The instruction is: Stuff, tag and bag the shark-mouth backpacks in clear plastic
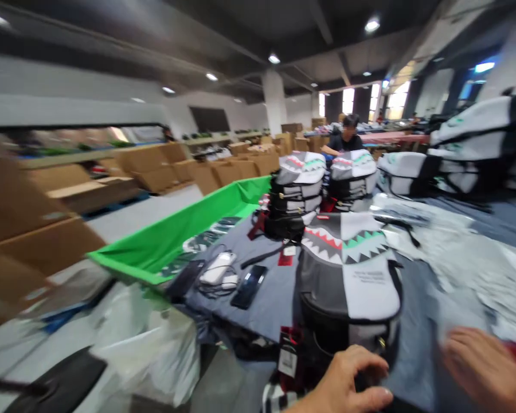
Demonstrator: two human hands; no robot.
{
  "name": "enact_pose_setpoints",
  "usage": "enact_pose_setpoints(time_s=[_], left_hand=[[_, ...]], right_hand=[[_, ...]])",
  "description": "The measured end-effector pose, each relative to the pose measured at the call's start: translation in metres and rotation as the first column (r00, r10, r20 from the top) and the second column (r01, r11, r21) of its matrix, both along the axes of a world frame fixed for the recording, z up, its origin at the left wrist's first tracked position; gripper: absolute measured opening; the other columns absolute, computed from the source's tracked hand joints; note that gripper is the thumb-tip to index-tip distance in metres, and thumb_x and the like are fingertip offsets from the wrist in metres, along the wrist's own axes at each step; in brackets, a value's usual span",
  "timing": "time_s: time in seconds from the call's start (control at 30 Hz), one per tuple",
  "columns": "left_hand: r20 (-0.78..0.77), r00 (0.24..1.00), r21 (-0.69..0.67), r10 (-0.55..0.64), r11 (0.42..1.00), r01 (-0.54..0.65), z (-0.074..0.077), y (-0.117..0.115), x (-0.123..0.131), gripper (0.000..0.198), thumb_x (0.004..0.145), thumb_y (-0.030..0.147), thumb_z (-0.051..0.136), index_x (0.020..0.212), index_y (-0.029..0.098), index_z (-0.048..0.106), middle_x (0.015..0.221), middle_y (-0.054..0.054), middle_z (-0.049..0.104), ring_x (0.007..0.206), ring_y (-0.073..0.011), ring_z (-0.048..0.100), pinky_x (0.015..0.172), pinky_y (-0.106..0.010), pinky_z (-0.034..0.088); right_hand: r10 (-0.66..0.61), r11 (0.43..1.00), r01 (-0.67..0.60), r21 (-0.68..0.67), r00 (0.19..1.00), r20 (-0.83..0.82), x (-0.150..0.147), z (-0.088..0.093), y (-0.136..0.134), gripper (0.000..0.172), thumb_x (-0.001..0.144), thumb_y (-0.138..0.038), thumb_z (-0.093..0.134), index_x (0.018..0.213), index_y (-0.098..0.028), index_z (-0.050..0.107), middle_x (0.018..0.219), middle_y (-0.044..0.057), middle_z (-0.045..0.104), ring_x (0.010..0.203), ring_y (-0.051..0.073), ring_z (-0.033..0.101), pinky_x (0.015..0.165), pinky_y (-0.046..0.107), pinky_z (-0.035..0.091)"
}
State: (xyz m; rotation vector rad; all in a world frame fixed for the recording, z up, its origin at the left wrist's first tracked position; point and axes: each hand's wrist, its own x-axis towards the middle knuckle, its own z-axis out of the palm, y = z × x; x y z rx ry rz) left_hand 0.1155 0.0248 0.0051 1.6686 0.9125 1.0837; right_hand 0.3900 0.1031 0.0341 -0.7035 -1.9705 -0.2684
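A black-and-white backpack (350,269) with a red and green toothed pattern on its flap stands upright on the grey-covered table (266,310). In front of its lower part is my left hand (348,378), fingers curved and thumb apart, with no held item visible. A red tag with a white label (288,355) hangs beside the backpack, to the left of this hand. My right hand (484,367) is smeared by motion at the lower right, close to clear plastic bags (468,264). Whether its fingers grip any plastic cannot be made out.
Stacked backpacks (296,192) stand behind, with taller piles (468,149) at right. A phone (249,287) and a white device with cables (218,268) lie left of the backpack. A green-lined bin (198,221) borders the table. Cardboard boxes (30,246) and a co-worker (346,137) are beyond.
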Motion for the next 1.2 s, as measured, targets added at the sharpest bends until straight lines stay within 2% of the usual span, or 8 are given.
enact_pose_setpoints(time_s=[0.13, 0.23, 0.4, 0.5, 0.63, 0.83, 1.03, 1.2], left_hand=[[0.395, 0.919, -0.447, -0.001, 0.873, 0.193, 0.026, -0.006, 0.031, 0.087, 0.066, 0.072, 0.077, 0.128, 0.014, 0.059, 0.11, -0.013, 0.07, 0.097, -0.0236, 0.066, 0.09, -0.037, 0.051], [0.311, 0.938, -0.519, 0.151, 0.854, 0.035, 0.027, -0.008, 0.04, 0.063, 0.071, 0.07, 0.074, 0.092, 0.011, 0.067, 0.076, -0.002, 0.063, 0.07, -0.0141, 0.056, 0.07, -0.025, 0.046], [0.044, 0.981, -0.355, 0.189, 0.921, -0.161, 0.017, -0.023, 0.015, 0.051, 0.087, 0.062, 0.058, 0.076, 0.012, 0.067, 0.068, 0.001, 0.055, 0.066, -0.0121, 0.045, 0.064, -0.023, 0.039], [-0.051, 0.999, -0.323, -0.013, 0.946, -0.005, 0.019, -0.028, -0.01, 0.047, 0.093, 0.055, 0.05, 0.085, 0.013, 0.069, 0.072, 0.001, 0.056, 0.068, -0.0123, 0.045, 0.066, -0.022, 0.038], [-0.271, 0.925, -0.238, -0.266, 0.95, 0.203, 0.029, -0.025, -0.029, 0.038, 0.095, 0.042, 0.049, 0.075, 0.015, 0.067, 0.065, 0.003, 0.051, 0.063, -0.0113, 0.043, 0.063, -0.021, 0.035], [-0.458, 0.871, 0.07, -0.18, 0.969, 0.237, 0.043, -0.029, -0.046, 0.024, 0.094, 0.021, 0.048, 0.082, 0.019, 0.068, 0.075, -0.001, 0.064, 0.076, -0.0155, 0.057, 0.074, -0.024, 0.043], [-0.405, 0.903, 0.174, -0.143, 0.958, 0.23, 0.047, -0.037, -0.048, 0.022, 0.092, 0.016, 0.046, 0.084, 0.019, 0.066, 0.09, -0.005, 0.067, 0.086, -0.0163, 0.06, 0.077, -0.024, 0.045], [-0.278, 0.96, 0.058, 0.032, 0.998, -0.017, 0.037, -0.046, -0.053, 0.022, 0.088, 0.016, 0.045, 0.088, 0.018, 0.067, 0.08, -0.002, 0.067, 0.071, -0.012, 0.059, 0.067, -0.02, 0.043]], right_hand=[[0.077, 0.996, -0.088, 0.019, 0.937, 0.341, -0.051, 0.004, -0.067, 0.03, 0.098, -0.011, 0.042, 0.083, -0.022, 0.066, 0.063, 0.001, 0.061, 0.061, 0.017, 0.06, 0.07, 0.036, 0.052], [0.09, 0.995, -0.095, 0.002, 0.949, 0.304, -0.093, -0.013, -0.094, 0.032, 0.098, -0.008, 0.038, 0.081, -0.017, 0.064, 0.058, 0.0, 0.056, 0.054, 0.014, 0.052, 0.059, 0.031, 0.045], [0.116, 0.985, -0.083, -0.149, 0.967, 0.228, -0.102, -0.024, -0.115, 0.029, 0.101, -0.023, 0.046, 0.076, -0.018, 0.06, 0.058, -0.001, 0.056, 0.053, 0.013, 0.049, 0.057, 0.03, 0.041], [0.123, 0.963, -0.091, -0.252, 0.986, 0.113, -0.087, -0.001, -0.108, 0.007, 0.095, -0.024, 0.058, 0.095, -0.017, 0.061, 0.072, 0.002, 0.065, 0.064, 0.014, 0.058, 0.06, 0.027, 0.046], [0.325, 0.87, -0.216, -0.444, 0.927, 0.187, -0.079, 0.027, -0.076, 0.051, 0.09, -0.021, 0.057, 0.14, -0.015, 0.044, 0.127, 0.016, 0.062, 0.12, 0.023, 0.057, 0.101, 0.041, 0.048], [0.488, 0.741, -0.267, -0.617, 0.845, 0.22, -0.09, 0.012, -0.049, 0.026, 0.09, -0.011, 0.053, 0.113, -0.02, 0.062, 0.093, 0.005, 0.064, 0.088, 0.017, 0.059, 0.084, 0.033, 0.051], [0.644, 0.534, -0.498, -0.683, 0.763, -0.053, -0.102, 0.017, -0.063, 0.044, 0.096, -0.038, 0.054, 0.135, -0.017, 0.05, 0.123, 0.014, 0.062, 0.115, 0.022, 0.058, 0.097, 0.038, 0.049], [0.424, 0.672, -0.326, -0.665, 0.906, -0.016, -0.097, 0.001, -0.073, 0.031, 0.104, -0.045, 0.046, 0.103, -0.019, 0.063, 0.082, 0.003, 0.071, 0.07, 0.013, 0.063, 0.066, 0.025, 0.048]])
